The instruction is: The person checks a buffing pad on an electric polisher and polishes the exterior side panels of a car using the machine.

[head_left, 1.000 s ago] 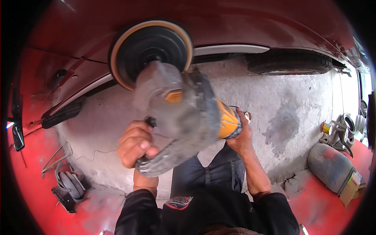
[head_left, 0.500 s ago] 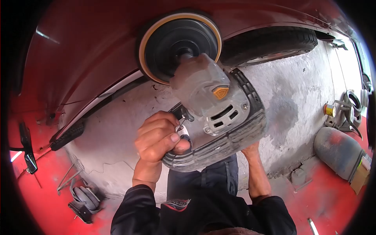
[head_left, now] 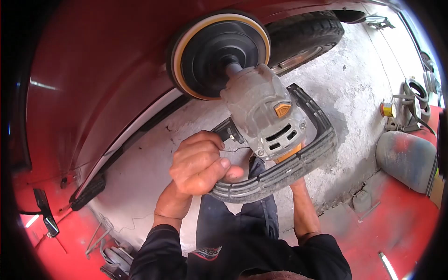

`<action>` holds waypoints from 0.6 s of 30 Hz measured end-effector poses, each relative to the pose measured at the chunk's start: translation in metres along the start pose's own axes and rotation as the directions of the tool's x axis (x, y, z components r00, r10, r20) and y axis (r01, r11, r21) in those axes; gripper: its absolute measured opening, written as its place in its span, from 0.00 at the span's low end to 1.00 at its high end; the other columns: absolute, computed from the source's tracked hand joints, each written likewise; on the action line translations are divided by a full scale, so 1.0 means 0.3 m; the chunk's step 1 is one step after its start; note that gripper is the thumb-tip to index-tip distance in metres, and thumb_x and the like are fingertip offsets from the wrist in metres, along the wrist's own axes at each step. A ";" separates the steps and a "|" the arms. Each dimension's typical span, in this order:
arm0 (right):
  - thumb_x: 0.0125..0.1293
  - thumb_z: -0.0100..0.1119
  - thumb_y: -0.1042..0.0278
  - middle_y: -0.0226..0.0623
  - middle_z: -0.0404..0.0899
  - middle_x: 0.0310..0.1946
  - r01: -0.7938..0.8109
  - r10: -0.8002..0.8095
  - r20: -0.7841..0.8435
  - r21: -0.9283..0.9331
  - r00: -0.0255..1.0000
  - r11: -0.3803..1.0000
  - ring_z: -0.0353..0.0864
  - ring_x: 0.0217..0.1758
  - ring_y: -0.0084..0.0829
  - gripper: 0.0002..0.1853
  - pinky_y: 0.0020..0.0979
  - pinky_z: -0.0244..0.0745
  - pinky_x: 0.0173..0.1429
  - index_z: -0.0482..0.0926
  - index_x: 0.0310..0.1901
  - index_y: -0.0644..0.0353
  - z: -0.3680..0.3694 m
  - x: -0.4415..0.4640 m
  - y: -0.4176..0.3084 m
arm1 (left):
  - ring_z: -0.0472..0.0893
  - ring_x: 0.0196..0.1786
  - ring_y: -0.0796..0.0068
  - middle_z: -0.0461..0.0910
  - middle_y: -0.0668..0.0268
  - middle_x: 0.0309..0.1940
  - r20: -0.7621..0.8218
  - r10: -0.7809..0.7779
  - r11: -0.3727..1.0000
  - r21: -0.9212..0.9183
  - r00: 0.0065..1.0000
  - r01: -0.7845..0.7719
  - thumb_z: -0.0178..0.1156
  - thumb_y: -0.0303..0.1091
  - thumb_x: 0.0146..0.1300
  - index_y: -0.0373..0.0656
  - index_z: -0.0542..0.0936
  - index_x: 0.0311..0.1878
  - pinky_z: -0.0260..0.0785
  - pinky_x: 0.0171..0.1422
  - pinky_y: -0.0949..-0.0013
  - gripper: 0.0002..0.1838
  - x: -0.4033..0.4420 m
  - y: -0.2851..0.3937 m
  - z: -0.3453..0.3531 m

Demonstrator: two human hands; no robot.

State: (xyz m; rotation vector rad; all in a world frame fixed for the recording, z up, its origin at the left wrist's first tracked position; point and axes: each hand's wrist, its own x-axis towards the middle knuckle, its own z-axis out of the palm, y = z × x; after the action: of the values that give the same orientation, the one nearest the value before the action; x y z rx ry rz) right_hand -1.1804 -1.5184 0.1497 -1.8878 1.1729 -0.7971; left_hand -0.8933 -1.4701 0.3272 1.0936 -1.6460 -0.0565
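Observation:
A grey and orange polisher (head_left: 256, 105) is held up against the side of a dark red car (head_left: 102, 60). Its round pad (head_left: 219, 53) faces the body panel just left of a wheel. My left hand (head_left: 200, 163) is wrapped round the left end of the black loop handle (head_left: 280, 172). Behind the tool body, my right forearm (head_left: 305, 210) reaches up to the rear of the polisher; the fingers of that hand are hidden by the tool.
A car tyre (head_left: 303, 39) is right of the pad, and another tyre (head_left: 88, 192) lies at lower left. On the right are a yellow can (head_left: 388, 109), metal parts and a grey rounded tank (head_left: 405, 161). Grey parts (head_left: 116, 256) sit at bottom left.
The polisher and its pad have shifted right and slightly up in view, with my left hand moving along. The car's wheel now shows closer to the pad. The view has turned.

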 end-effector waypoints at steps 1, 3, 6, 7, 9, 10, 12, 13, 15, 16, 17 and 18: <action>0.51 0.82 0.68 0.50 0.87 0.46 -0.002 0.003 -0.020 0.026 1.000 1.000 0.89 0.48 0.52 0.40 0.44 0.83 0.51 0.67 0.63 0.65 -0.018 0.013 0.009 | 0.72 0.20 0.69 0.69 0.69 0.18 0.004 0.008 1.000 -0.008 1.000 -0.008 0.79 0.33 0.59 0.39 0.74 0.46 0.77 0.30 0.64 0.21 0.021 -0.009 0.028; 0.51 0.83 0.69 0.50 0.87 0.46 -0.100 0.100 -0.001 0.009 0.995 0.995 0.89 0.47 0.52 0.41 0.44 0.83 0.50 0.67 0.64 0.65 -0.050 0.020 0.046 | 0.73 0.20 0.68 0.69 0.69 0.18 0.012 0.018 0.999 -0.032 1.000 -0.017 0.79 0.32 0.58 0.39 0.75 0.45 0.76 0.29 0.63 0.22 0.060 -0.043 0.083; 0.50 0.84 0.69 0.50 0.87 0.45 -0.117 0.120 -0.031 0.078 0.992 0.990 0.90 0.48 0.52 0.43 0.43 0.83 0.49 0.65 0.64 0.64 -0.087 0.062 0.099 | 0.73 0.20 0.66 0.68 0.68 0.18 0.006 0.038 0.998 -0.059 0.999 -0.038 0.79 0.32 0.57 0.39 0.75 0.44 0.75 0.28 0.63 0.21 0.140 -0.085 0.180; 0.49 0.84 0.69 0.50 0.87 0.45 -0.098 0.103 -0.046 0.087 0.994 0.991 0.89 0.49 0.52 0.45 0.43 0.83 0.50 0.65 0.65 0.64 -0.110 0.077 0.108 | 0.73 0.20 0.66 0.68 0.68 0.18 0.012 0.053 0.997 -0.058 0.999 -0.052 0.79 0.32 0.57 0.38 0.75 0.44 0.75 0.28 0.63 0.21 0.166 -0.096 0.208; 0.48 0.85 0.69 0.51 0.87 0.46 -0.029 0.034 -0.086 0.056 0.996 0.998 0.89 0.49 0.53 0.47 0.43 0.82 0.50 0.64 0.67 0.64 -0.154 0.118 0.109 | 0.73 0.20 0.66 0.68 0.67 0.18 0.024 0.084 0.995 -0.060 0.996 -0.083 0.79 0.32 0.57 0.38 0.76 0.44 0.75 0.28 0.63 0.21 0.216 -0.115 0.266; 0.48 0.85 0.69 0.52 0.86 0.47 0.020 -0.019 -0.110 0.014 0.994 1.000 0.89 0.50 0.53 0.48 0.43 0.82 0.51 0.63 0.68 0.64 -0.177 0.132 0.122 | 0.72 0.19 0.65 0.68 0.66 0.18 0.025 0.094 0.993 -0.068 0.995 -0.092 0.79 0.31 0.57 0.37 0.76 0.44 0.73 0.27 0.63 0.20 0.237 -0.124 0.295; 0.48 0.86 0.69 0.53 0.86 0.49 0.050 -0.055 -0.159 -0.036 0.986 0.998 0.89 0.51 0.53 0.50 0.43 0.82 0.54 0.62 0.71 0.65 -0.218 0.164 0.145 | 0.72 0.19 0.64 0.68 0.66 0.18 0.025 0.102 0.992 -0.081 0.995 -0.099 0.79 0.30 0.56 0.37 0.76 0.42 0.73 0.27 0.62 0.19 0.295 -0.143 0.357; 0.49 0.86 0.69 0.53 0.86 0.50 0.039 -0.047 -0.164 -0.050 0.985 0.998 0.89 0.52 0.52 0.51 0.43 0.82 0.55 0.62 0.71 0.64 -0.239 0.188 0.151 | 0.72 0.19 0.64 0.68 0.65 0.18 0.025 0.106 0.991 -0.085 0.994 -0.103 0.79 0.29 0.56 0.37 0.76 0.41 0.73 0.27 0.62 0.19 0.325 -0.152 0.388; 0.49 0.85 0.70 0.54 0.85 0.51 0.020 -0.032 -0.168 -0.073 0.985 0.997 0.89 0.54 0.51 0.51 0.42 0.82 0.56 0.62 0.72 0.64 -0.289 0.248 0.126 | 0.71 0.19 0.64 0.68 0.65 0.18 -0.022 0.122 0.986 -0.108 0.992 -0.124 0.79 0.29 0.53 0.36 0.78 0.37 0.68 0.25 0.62 0.17 0.382 -0.177 0.466; 0.50 0.84 0.71 0.54 0.85 0.52 -0.025 0.011 -0.196 -0.069 0.981 0.997 0.88 0.56 0.51 0.49 0.42 0.81 0.59 0.62 0.71 0.64 -0.307 0.262 0.106 | 0.71 0.19 0.64 0.67 0.65 0.18 -0.021 0.140 0.984 -0.111 0.990 -0.142 0.79 0.30 0.52 0.36 0.79 0.36 0.66 0.24 0.62 0.16 0.412 -0.187 0.492; 0.50 0.83 0.72 0.54 0.84 0.53 -0.074 0.063 -0.208 -0.045 0.976 0.996 0.87 0.57 0.51 0.49 0.41 0.80 0.59 0.62 0.71 0.63 -0.320 0.272 0.107 | 0.71 0.19 0.64 0.67 0.65 0.18 -0.020 0.157 0.981 -0.110 0.987 -0.158 0.80 0.30 0.52 0.36 0.80 0.35 0.65 0.24 0.62 0.16 0.443 -0.201 0.516; 0.50 0.83 0.72 0.54 0.84 0.54 -0.122 0.115 -0.216 -0.019 0.970 0.992 0.87 0.58 0.51 0.48 0.41 0.80 0.60 0.62 0.71 0.63 -0.329 0.279 0.113 | 0.71 0.19 0.64 0.68 0.64 0.18 0.002 0.150 0.976 -0.159 0.989 -0.148 0.79 0.31 0.50 0.36 0.81 0.33 0.62 0.23 0.62 0.15 0.472 -0.217 0.536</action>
State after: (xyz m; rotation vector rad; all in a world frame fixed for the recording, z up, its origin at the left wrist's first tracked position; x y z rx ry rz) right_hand -1.2433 -1.6321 0.1813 -1.7708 1.4248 -0.9383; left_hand -0.9751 -1.6784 0.3339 0.8493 -1.7006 -0.0953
